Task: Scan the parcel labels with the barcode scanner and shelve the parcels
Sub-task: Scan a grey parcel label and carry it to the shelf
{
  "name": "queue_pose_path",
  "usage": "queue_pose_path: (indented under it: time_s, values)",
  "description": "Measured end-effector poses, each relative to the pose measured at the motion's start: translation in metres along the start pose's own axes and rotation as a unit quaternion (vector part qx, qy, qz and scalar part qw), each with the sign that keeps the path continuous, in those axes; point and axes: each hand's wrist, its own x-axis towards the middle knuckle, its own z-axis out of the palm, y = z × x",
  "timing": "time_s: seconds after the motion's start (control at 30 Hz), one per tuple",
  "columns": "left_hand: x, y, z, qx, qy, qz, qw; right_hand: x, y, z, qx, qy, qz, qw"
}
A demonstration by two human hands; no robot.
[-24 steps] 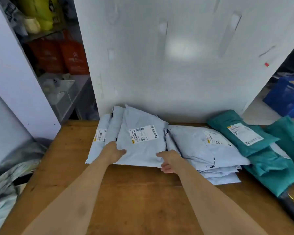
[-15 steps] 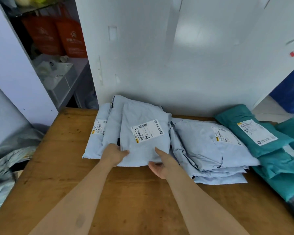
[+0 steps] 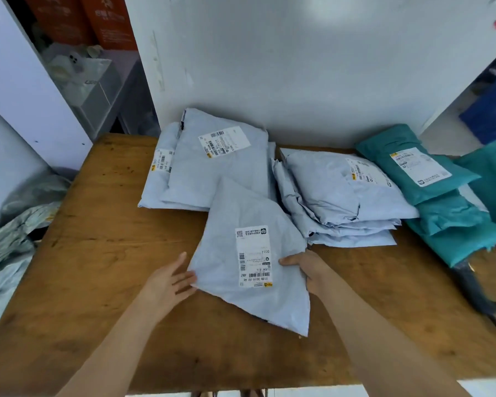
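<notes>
A pale blue parcel (image 3: 241, 224) lies slanted near the middle of the wooden table (image 3: 98, 239), its white label (image 3: 253, 257) facing up. My right hand (image 3: 307, 267) grips its right edge, thumb on top. My left hand (image 3: 171, 277) lies with straight fingers touching the parcel's left edge. Behind it sits a pile of pale blue parcels (image 3: 212, 167), and a second pile (image 3: 341, 196) lies to the right. Teal parcels (image 3: 430, 179) are stacked at the far right. The dark barcode scanner (image 3: 476, 290) lies on the table's right side, partly under a teal parcel.
A white panel (image 3: 298, 67) rises behind the table. Shelves at the back left hold orange bags (image 3: 98, 18) and a clear box (image 3: 92, 78). Crumpled grey bags (image 3: 9, 239) lie left of the table. A blue crate (image 3: 490, 110) sits at the far right.
The top parcel has come off the back left pile, been drawn toward me and turned so its label runs lengthwise. My left hand's fingers have straightened at its edge.
</notes>
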Motion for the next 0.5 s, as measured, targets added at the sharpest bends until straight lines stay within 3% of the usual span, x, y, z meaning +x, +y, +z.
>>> queue_pose_path:
  time_s: [0.03,0.17,0.27,0.33,0.43,0.5]
  values:
    - [0.003,-0.003,-0.001,-0.003,0.031,0.013,0.999,-0.002,0.007,-0.011,-0.03,0.004,0.009,0.999]
    - [0.005,-0.021,0.013,0.245,0.136,0.082,0.956,-0.009,0.031,-0.043,-0.177,0.048,0.001,0.983]
    - [0.0,-0.033,0.034,0.265,0.05,0.004,0.963,-0.014,0.043,-0.058,-0.26,0.145,-0.09,0.95]
    - [-0.006,-0.045,0.05,0.291,-0.002,-0.02,0.957,-0.017,0.047,-0.067,-0.264,0.166,-0.118,0.943]
    - [-0.002,-0.067,0.061,0.285,0.049,0.053,0.956,-0.022,0.048,-0.089,-0.325,0.186,-0.138,0.917]
    - [0.002,-0.074,0.064,0.274,0.101,0.089,0.952,-0.029,0.042,-0.112,-0.381,0.267,-0.156,0.871]
